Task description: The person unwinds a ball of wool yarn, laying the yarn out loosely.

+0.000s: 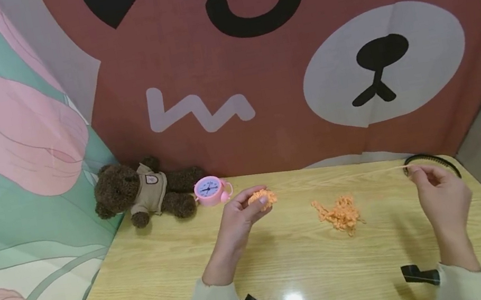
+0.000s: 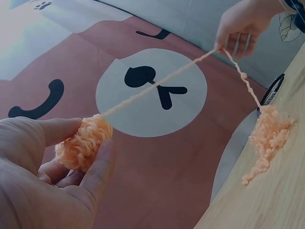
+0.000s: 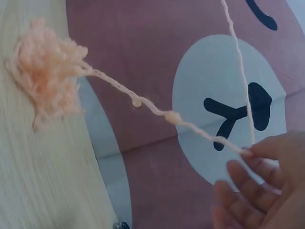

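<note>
Between its thumb and fingers my left hand (image 1: 239,217) holds a small wound ball of orange yarn (image 2: 85,142) above the table. A strand of the yarn (image 2: 152,85) runs taut from that ball across to my right hand (image 1: 443,192), which pinches it between thumb and index finger. From the pinch, the strand bends and slopes down to a loose, curly yarn pile (image 1: 342,213) lying on the table between the two hands. Small knots or kinks show along this lower stretch in the right wrist view.
On the wooden table (image 1: 150,294), a brown teddy bear (image 1: 151,190) in a beige shirt lies at the back left, beside a pink alarm clock (image 1: 210,190). A dark zippered item (image 1: 446,164) sits at the back right, behind my right hand. A bear-print cloth (image 1: 274,69) hangs behind.
</note>
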`<move>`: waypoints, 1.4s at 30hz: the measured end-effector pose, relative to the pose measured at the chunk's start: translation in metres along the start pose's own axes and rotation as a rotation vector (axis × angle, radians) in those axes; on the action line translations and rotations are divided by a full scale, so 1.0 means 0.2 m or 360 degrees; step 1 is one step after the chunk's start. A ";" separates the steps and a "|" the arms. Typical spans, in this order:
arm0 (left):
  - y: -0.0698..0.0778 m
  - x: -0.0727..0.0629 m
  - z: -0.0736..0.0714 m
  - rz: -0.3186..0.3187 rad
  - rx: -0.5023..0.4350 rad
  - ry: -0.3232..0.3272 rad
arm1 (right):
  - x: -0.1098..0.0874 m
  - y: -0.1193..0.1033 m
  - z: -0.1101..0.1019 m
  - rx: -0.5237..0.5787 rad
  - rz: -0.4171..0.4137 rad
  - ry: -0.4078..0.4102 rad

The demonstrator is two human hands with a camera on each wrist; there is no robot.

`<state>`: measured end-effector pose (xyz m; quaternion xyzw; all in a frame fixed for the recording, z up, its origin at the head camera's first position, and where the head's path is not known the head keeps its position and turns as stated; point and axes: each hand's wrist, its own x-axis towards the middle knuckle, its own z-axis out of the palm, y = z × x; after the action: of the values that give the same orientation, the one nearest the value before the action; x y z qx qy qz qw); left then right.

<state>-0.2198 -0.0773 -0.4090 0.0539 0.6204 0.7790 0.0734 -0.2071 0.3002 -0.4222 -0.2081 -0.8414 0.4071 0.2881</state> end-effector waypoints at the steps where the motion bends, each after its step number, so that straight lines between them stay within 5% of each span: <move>1: 0.00 0.00 0.00 0.0001 -0.0005 -0.0001 | 0.00 0.01 0.00 -0.0061 -0.0015 -0.0017; 6: 0.00 -0.01 0.03 0.0004 -0.0026 -0.0052 | -0.03 0.00 0.04 -0.0192 -0.0249 -0.0233; 13: -0.01 -0.03 0.08 -0.0002 0.0013 -0.0180 | -0.21 -0.21 0.17 0.0045 -0.0612 -0.0669; 20: -0.04 -0.04 0.12 0.0008 0.0063 -0.0335 | -0.45 -0.35 0.31 0.0295 -0.0686 -0.1187; 25: -0.04 -0.05 0.13 0.0001 0.0130 -0.0360 | -0.51 -0.38 0.34 0.0347 -0.0656 -0.1189; 42: -0.05 -0.06 0.12 -0.0036 0.0163 -0.0298 | -0.52 -0.38 0.35 0.0358 -0.0644 -0.1176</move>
<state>-0.2035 -0.0544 -0.4123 0.1231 0.6504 0.7370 0.1370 -0.1850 0.1554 -0.4282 0.1534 -0.8622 0.4787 0.0624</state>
